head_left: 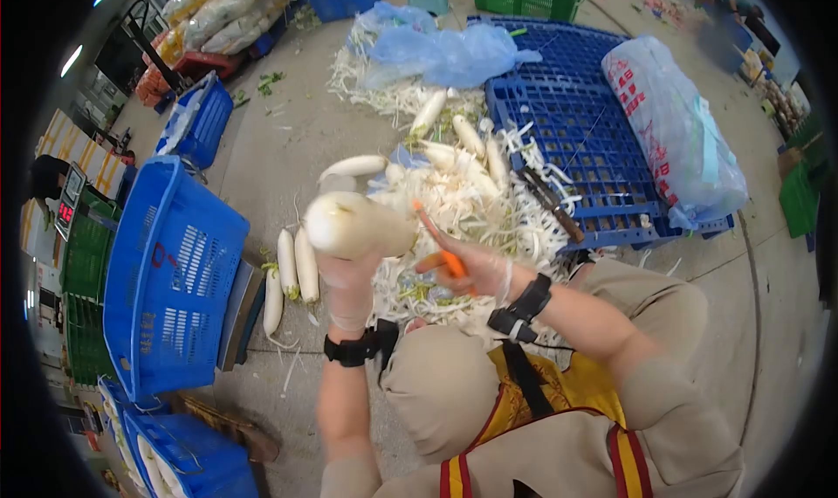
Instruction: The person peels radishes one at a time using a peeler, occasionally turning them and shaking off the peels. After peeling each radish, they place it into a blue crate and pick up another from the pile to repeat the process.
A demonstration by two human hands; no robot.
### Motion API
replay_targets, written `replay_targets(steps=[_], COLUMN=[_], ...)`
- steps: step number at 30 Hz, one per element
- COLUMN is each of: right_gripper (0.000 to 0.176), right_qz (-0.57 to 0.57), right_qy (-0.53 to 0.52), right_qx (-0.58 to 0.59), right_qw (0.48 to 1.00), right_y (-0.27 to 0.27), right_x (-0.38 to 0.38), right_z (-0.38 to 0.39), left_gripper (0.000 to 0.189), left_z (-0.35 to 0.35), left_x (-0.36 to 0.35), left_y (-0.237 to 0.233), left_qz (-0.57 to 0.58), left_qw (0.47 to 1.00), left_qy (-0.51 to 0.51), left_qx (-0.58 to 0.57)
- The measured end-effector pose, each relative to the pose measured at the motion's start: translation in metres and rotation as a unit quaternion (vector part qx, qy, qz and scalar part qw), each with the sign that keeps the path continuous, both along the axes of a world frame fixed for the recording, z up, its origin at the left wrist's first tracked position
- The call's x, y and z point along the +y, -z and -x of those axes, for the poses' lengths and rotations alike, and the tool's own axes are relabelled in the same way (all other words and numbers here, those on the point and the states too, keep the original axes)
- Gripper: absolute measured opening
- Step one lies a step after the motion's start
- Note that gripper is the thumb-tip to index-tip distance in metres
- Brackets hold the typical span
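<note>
A large white radish [349, 225] is held up in my left hand [349, 280], which is gloved and closed round its lower side. My right hand [467, 267], also in a clear glove, grips an orange peeler [452, 261] just right of the radish, its tip near the radish's right end. Beneath both hands spreads a heap of white peelings [436, 201]. Several whole radishes [484, 182] lie on the far part of the heap. To the left of my left hand, three slim radishes [305, 264] rest on the floor.
A tilted blue crate [179, 280] stands at the left, with another blue crate holding radishes [188, 463] below it. Right of the peelings lies a blue pallet [576, 123] bearing a full plastic sack [672, 131]. Blue plastic bags [445, 53] cover the far peelings.
</note>
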State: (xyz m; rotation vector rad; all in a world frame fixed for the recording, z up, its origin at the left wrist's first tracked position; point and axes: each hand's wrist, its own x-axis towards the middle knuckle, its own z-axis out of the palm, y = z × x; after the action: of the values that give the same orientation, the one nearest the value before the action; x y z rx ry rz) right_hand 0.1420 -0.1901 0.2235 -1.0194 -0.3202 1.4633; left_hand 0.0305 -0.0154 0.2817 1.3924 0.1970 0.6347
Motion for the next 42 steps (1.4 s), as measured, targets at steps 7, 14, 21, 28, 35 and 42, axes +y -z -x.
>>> replay_targets(steps=[7, 14, 21, 28, 35, 42], right_gripper=[0.059, 0.057, 0.073, 0.05, 0.023, 0.016], right_qz=[-0.228, -0.187, -0.033, 0.067, -0.06, -0.112], right_qy=[0.22, 0.208, 0.09, 0.09, -0.029, -0.038], right_qx=[0.232, -0.068, -0.369, -0.702, -0.73, -0.778], right_qw=[0.92, 0.958, 0.925, 0.703, 0.68, 0.617], right_y=[-0.101, -0.125, -0.128, -0.127, -0.103, -0.098], right_x=[0.014, -0.044, -0.061, -0.087, -0.113, -0.109], right_z=[0.019, -0.002, 0.03, 0.023, 0.063, 0.075], left_gripper=[0.079, 0.058, 0.053, 0.049, 0.051, 0.047], left_z=[-0.006, 0.028, 0.018, 0.061, 0.062, 0.056], left_x=[-0.038, -0.026, -0.094, -0.125, -0.094, -0.089], left_y=[-0.1, -0.112, -0.085, -0.034, -0.004, 0.021], left_qz=[-0.624, -0.49, 0.215, 0.373, 0.411, 0.458], left_qw=[0.774, 0.872, 0.925, 0.912, 0.907, 0.88], left_qy=[0.032, -0.005, 0.289, 0.167, 0.082, 0.105], left_qx=[-0.105, 0.008, 0.121, 0.04, 0.046, 0.06])
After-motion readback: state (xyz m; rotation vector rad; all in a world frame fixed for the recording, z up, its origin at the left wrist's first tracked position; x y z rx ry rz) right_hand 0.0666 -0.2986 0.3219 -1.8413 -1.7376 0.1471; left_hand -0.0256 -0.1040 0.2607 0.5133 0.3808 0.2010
